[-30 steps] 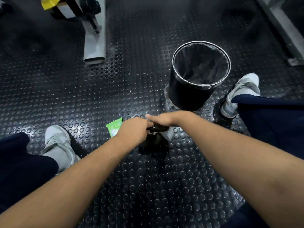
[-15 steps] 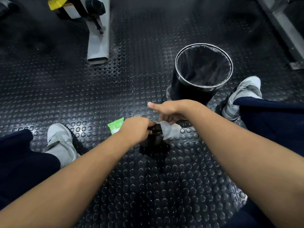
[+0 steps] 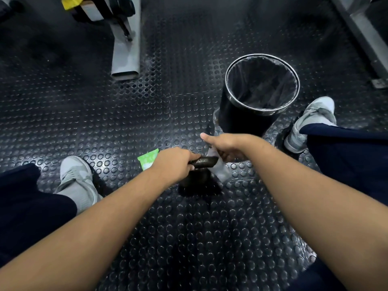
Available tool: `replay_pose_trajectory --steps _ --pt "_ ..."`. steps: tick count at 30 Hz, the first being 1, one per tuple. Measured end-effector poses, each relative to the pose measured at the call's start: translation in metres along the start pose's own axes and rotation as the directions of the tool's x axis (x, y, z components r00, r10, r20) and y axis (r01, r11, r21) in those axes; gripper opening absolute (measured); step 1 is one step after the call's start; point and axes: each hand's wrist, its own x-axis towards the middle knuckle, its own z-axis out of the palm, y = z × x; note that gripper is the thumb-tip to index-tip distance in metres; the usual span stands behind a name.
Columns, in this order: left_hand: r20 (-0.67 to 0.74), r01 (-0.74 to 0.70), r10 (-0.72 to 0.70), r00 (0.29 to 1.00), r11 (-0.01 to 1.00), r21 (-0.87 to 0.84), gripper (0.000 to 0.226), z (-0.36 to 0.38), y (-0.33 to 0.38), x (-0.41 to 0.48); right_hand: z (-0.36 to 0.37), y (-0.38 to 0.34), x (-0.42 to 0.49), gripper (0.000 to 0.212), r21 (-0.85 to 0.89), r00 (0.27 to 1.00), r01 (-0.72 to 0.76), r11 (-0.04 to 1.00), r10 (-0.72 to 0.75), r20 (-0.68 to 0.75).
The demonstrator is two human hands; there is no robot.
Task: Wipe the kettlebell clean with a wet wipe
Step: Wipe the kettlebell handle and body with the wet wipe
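A person crouches over a small black kettlebell (image 3: pixel 204 162) standing on the studded black rubber floor (image 3: pixel 189 238) of a gym, between their two feet. The left hand (image 3: pixel 172 164) is closed round the left end of the kettlebell's handle, knuckles up, and grips it. The right hand (image 3: pixel 228 145) is at the handle's right end, its fingers curled round a white wet wipe (image 3: pixel 220 172) and its thumb stretched out to the left. The wipe is bunched against the handle under those fingers, and a loose tail of it hangs down the right side of the kettlebell towards the floor. The bare stretch of handle between the two hands shines. The kettlebell's round body is mostly hidden beneath the hands and in shadow.

Just left of the left hand, a green wipe packet (image 3: pixel 148 158) lies flat on the floor, partly covered by the wrist. Just beyond the right hand stands a round black waste bin (image 3: pixel 241 120) with a metal rim and a dark liner. Grey trainers frame the scene, one at near left (image 3: pixel 73 175) and one at right (image 3: pixel 310 120) beside the bin, below dark blue trousers. At far left, the grey steel foot of a gym machine (image 3: pixel 126 57) rests on the floor.
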Motion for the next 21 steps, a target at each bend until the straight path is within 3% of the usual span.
replay_pose_trajectory --steps 3,7,10,12,16,21 --pt "-0.006 -0.01 0.01 1.0 1.0 0.018 0.035 -0.001 0.002 -0.001 0.001 -0.012 0.004 0.094 -0.076 0.998 0.057 0.995 -0.056 0.011" --pt "0.011 -0.001 0.0 1.0 1.0 0.028 0.038 -0.004 0.006 0.0 0.029 0.011 0.018 0.093 -0.2 0.991 0.054 0.978 -0.077 -0.107" --pt "0.004 0.009 -0.009 1.0 1.0 0.026 0.043 -0.004 0.006 0.0 0.04 0.043 0.035 0.098 0.1 0.986 0.052 0.994 -0.036 -0.161" --pt "0.007 0.012 -0.012 1.0 1.0 0.016 0.045 -0.004 0.006 -0.001 0.033 0.045 0.03 0.097 0.231 0.993 0.036 0.972 -0.008 -0.119" --pt "0.021 0.01 -0.01 1.0 1.0 -0.002 0.04 -0.005 0.004 -0.001 0.003 0.019 0.007 0.086 0.085 0.999 0.021 0.996 -0.018 -0.037" --pt "0.027 0.005 -0.006 1.0 1.0 0.024 0.036 -0.006 0.004 -0.001 0.003 -0.004 0.005 0.1 -0.179 0.998 0.031 0.983 -0.039 -0.043"
